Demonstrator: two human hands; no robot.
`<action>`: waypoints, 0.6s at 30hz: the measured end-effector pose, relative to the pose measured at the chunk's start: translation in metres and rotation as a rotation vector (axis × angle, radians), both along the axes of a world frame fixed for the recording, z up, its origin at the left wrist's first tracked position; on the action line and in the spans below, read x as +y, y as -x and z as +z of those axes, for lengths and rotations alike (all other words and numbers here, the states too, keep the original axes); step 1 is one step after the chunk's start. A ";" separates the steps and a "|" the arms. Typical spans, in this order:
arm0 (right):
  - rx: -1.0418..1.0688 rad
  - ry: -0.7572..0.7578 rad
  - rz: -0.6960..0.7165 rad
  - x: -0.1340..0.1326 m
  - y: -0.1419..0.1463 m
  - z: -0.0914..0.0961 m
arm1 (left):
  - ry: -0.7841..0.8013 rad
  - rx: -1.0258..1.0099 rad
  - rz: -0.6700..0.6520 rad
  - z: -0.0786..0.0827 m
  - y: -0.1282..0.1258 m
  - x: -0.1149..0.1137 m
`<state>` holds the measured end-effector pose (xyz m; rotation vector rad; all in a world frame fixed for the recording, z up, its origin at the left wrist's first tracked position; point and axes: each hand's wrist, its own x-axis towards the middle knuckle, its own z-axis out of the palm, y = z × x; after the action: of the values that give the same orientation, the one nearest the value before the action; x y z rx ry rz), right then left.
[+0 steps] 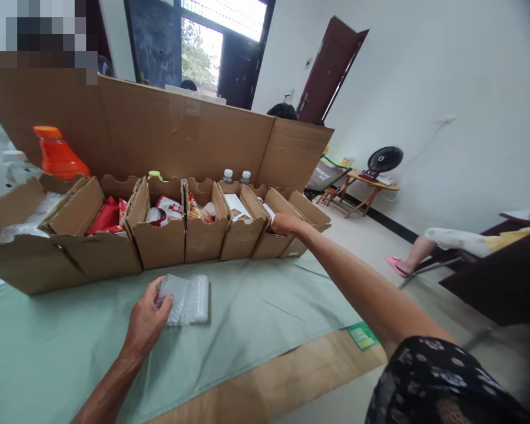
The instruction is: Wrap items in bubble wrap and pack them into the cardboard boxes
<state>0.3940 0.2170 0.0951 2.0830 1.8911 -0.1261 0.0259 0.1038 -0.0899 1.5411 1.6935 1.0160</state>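
My left hand (148,315) grips the left edge of a clear bubble wrap bag (188,300) that lies on the pale green cloth, thumb and fingers closed on it. My right hand (285,224) reaches far forward into a cardboard bin (271,244) near the right end of the row. Its fingertips are down behind the bin's front edge, so I cannot see what they touch. White boxes (237,207) stand in the bin to its left.
Other bins hold red packets (108,215), a red and white packet (170,207) and clear plastic wrap (44,209). An orange bottle (62,156) stands behind them, before a tall cardboard panel (194,135). A seated person's leg (424,253) and a black fan (384,159) are to the right.
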 end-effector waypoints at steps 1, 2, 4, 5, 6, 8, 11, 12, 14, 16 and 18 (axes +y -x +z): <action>-0.023 -0.022 -0.048 -0.004 0.001 0.002 | 0.001 0.005 0.005 0.001 0.000 0.001; -0.040 -0.044 -0.087 -0.007 0.000 0.006 | 0.000 0.015 0.007 0.002 0.000 0.001; -0.065 -0.099 -0.121 -0.015 -0.004 0.022 | -0.005 0.036 0.006 0.003 0.001 0.002; -0.070 -0.122 -0.120 -0.019 -0.007 0.032 | -0.008 0.044 0.004 0.003 0.001 0.002; -0.068 -0.134 -0.109 -0.022 -0.010 0.043 | -0.011 0.050 0.000 0.004 0.001 0.002; -0.042 -0.117 -0.063 -0.025 -0.012 0.061 | -0.021 0.052 -0.002 0.006 0.000 0.001; 0.034 0.025 0.014 -0.021 -0.008 0.069 | -0.051 0.048 -0.012 0.008 -0.002 -0.002; 0.057 0.084 0.033 -0.017 -0.005 0.066 | -0.061 0.048 -0.018 0.009 -0.002 -0.002; 0.089 0.182 0.060 -0.009 -0.001 0.054 | -0.071 0.051 -0.026 0.009 -0.002 -0.002; 0.098 0.239 0.071 -0.001 0.001 0.038 | -0.066 0.056 -0.024 0.008 -0.001 -0.001; 0.085 0.257 0.068 0.004 0.001 0.021 | -0.053 0.060 -0.019 0.007 -0.001 0.001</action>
<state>0.3927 0.2207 0.1165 1.8672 1.8796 -0.4235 0.0265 0.1050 -0.0824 1.6336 1.7023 1.0220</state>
